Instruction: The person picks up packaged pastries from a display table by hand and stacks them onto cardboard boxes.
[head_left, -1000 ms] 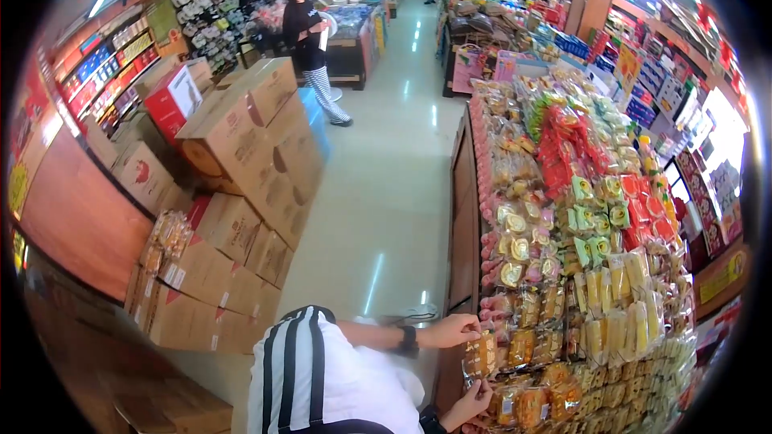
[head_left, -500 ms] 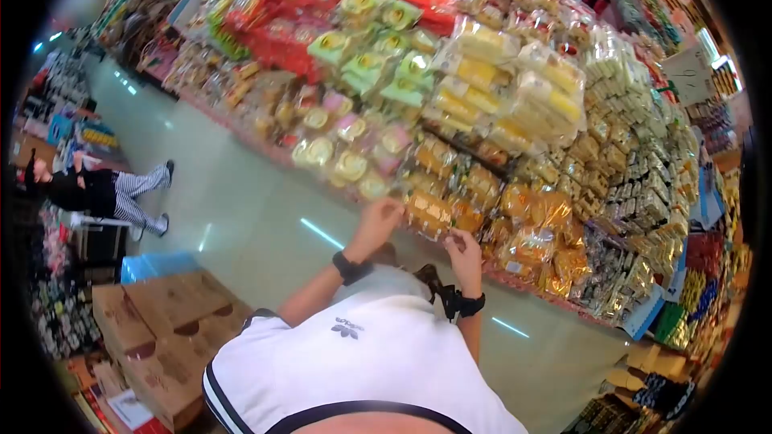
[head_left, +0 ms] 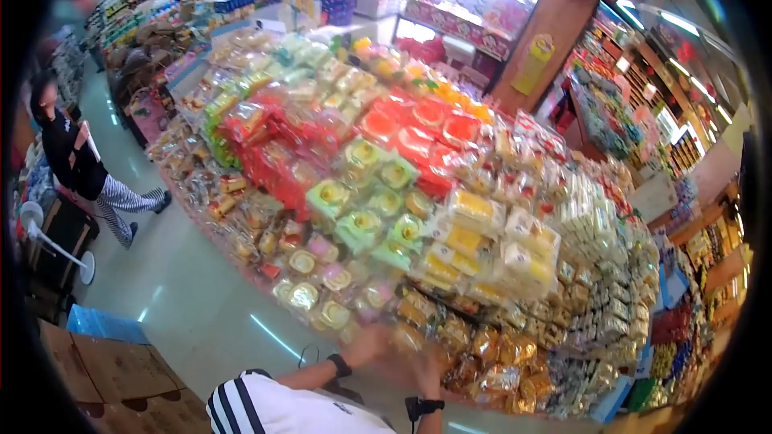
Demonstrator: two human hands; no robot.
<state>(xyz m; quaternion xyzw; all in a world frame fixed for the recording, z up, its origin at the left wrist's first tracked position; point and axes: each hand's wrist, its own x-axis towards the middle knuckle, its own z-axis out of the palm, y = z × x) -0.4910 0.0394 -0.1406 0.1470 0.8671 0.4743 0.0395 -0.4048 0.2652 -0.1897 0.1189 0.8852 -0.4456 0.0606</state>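
Note:
My left hand (head_left: 367, 345) is at the near edge of a display heaped with wrapped baked goods, its fingers smeared by motion. Close to its right is my right hand (head_left: 425, 366), also blurred. A brown packaged pastry (head_left: 407, 337) lies between and just above the hands; whether either one grips it is unclear. Round pale pastries (head_left: 334, 313) sit beyond my left hand, and golden-brown packs (head_left: 498, 350) lie to the right of my right hand.
A person (head_left: 72, 153) in a dark top and striped trousers stands in the aisle at left. Stacked cartons (head_left: 104, 370) fill the lower left, near a white stand (head_left: 60, 245). A wooden pillar (head_left: 539, 40) rises behind the display.
The camera view has swung and tilted across the display. Both hands, earlier at the ends of a brown pastry pack, now appear lower in view and blurred.

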